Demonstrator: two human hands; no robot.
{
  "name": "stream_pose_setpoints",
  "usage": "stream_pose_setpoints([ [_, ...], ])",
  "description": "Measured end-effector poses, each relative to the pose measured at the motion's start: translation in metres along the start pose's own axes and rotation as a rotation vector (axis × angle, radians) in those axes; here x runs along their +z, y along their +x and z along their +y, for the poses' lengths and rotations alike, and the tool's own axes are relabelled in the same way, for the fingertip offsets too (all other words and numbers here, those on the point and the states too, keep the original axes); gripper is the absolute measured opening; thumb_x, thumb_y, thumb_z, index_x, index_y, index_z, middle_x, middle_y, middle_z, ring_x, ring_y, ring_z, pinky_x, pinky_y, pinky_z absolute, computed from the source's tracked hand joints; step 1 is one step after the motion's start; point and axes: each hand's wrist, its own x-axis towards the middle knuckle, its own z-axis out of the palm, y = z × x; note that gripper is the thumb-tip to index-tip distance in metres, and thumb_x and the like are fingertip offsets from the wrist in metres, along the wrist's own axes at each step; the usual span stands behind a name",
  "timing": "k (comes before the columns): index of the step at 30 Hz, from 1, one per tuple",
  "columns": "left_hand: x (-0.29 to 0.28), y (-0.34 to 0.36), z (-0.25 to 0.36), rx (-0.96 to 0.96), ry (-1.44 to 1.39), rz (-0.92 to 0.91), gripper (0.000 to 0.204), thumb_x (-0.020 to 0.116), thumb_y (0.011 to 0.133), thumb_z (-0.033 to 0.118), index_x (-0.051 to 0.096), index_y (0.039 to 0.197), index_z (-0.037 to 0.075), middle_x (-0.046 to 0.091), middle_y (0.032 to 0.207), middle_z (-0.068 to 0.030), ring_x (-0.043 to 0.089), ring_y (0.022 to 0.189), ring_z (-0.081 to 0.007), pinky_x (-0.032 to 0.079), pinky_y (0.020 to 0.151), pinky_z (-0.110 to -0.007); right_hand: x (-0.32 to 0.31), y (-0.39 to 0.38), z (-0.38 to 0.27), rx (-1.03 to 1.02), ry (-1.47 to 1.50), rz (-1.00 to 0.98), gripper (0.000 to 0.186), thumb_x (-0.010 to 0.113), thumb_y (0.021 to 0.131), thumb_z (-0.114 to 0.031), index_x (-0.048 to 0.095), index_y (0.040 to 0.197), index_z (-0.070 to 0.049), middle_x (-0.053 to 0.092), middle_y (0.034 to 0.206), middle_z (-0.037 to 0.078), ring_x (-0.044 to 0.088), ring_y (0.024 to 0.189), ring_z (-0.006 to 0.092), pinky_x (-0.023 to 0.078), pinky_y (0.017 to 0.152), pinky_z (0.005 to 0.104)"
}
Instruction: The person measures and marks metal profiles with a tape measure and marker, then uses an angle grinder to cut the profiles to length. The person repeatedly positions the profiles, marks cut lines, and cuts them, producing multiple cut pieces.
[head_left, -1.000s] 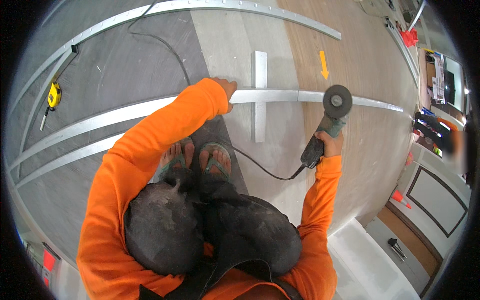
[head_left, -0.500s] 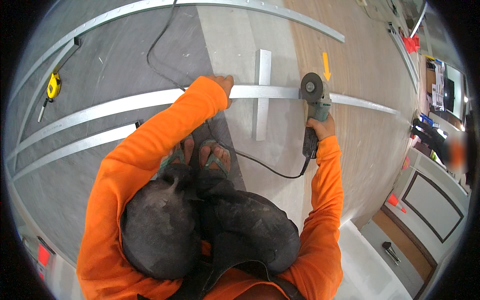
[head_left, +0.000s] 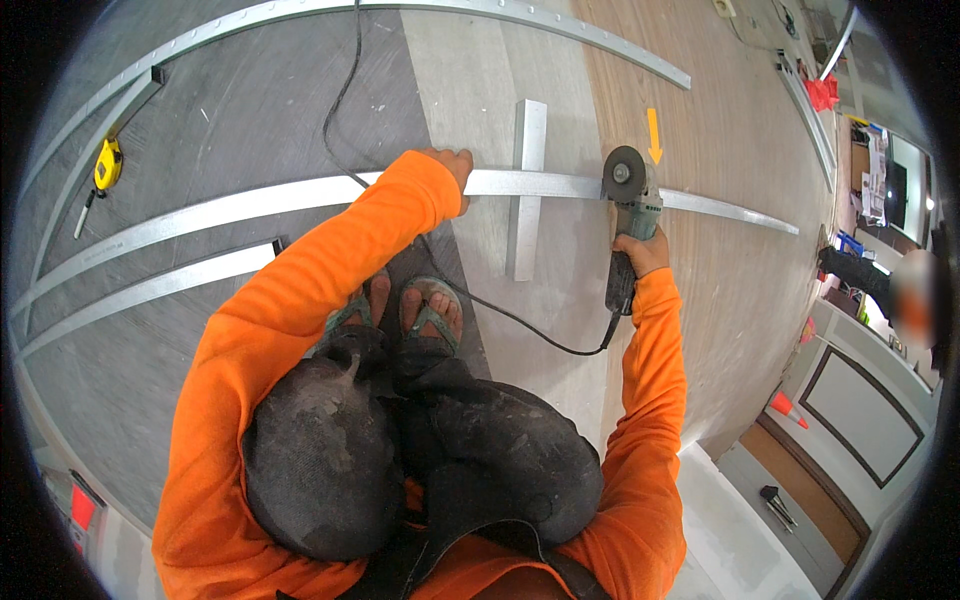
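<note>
My left hand (head_left: 453,178), fingers curled, grips a long silver metal channel (head_left: 548,184) that lies across a short metal piece (head_left: 523,250) on the floor. My right hand (head_left: 641,252) holds a grey-green angle grinder (head_left: 637,218) by its body, its dark disc (head_left: 622,173) over the channel to the right of the short piece; whether the disc touches it I cannot tell. The grinder's black cord (head_left: 520,330) runs past my sandalled feet and under the channel. I am squatting close to the work, my orange sleeves on either side of my knees.
More metal channels (head_left: 150,300) lie at left and along the far side (head_left: 610,45). A yellow tape measure (head_left: 108,165) lies at far left. A yellow arrow (head_left: 654,135) is on the floor. At right are another person (head_left: 870,280), an orange cone (head_left: 785,405) and white panels (head_left: 860,400).
My right hand has swung the grinder left and slightly up onto the channel, turning it more upright. My left hand stays on the channel. The other person at the right has shifted.
</note>
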Motion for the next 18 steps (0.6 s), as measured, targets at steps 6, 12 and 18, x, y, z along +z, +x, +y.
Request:
stream_pose_setpoints([
  [6, 0.002, 0.002, -0.002, 0.015, -0.004, -0.005, 0.043, 0.067, 0.078, 0.028, 0.056, 0.11, 0.002, 0.067, 0.099, -0.0202, 0.067, 0.092, -0.0361, 0.054, 0.08, -0.044, 0.0, 0.005, 0.006, -0.018, -0.005, 0.001, 0.05, 0.076, 0.056, -0.01, 0.057, 0.1, 0.004, 0.064, 0.089, 0.01, 0.062, 0.076, 0.0209, 0.051, 0.07, 0.0318],
  [12, 0.004, 0.003, -0.002, 0.02, -0.005, 0.009, 0.045, 0.068, 0.077, 0.029, 0.056, 0.111, 0.002, 0.068, 0.096, -0.022, 0.067, 0.091, -0.037, 0.054, 0.08, -0.045, -0.003, 0.009, 0.012, -0.023, 0.011, -0.014, 0.048, 0.076, 0.057, -0.009, 0.058, 0.099, 0.003, 0.065, 0.089, 0.009, 0.062, 0.075, 0.0199, 0.051, 0.07, 0.0312],
  [18, -0.003, 0.0, 0.001, -0.017, 0.016, -0.048, 0.043, 0.067, 0.078, 0.027, 0.056, 0.112, 0.002, 0.066, 0.104, -0.0181, 0.066, 0.096, -0.0341, 0.054, 0.082, -0.043, -0.001, 0.008, 0.012, -0.001, 0.031, -0.004, 0.044, 0.075, 0.058, -0.009, 0.06, 0.098, 0.0, 0.065, 0.089, 0.007, 0.061, 0.075, 0.0191, 0.051, 0.069, 0.0317],
])
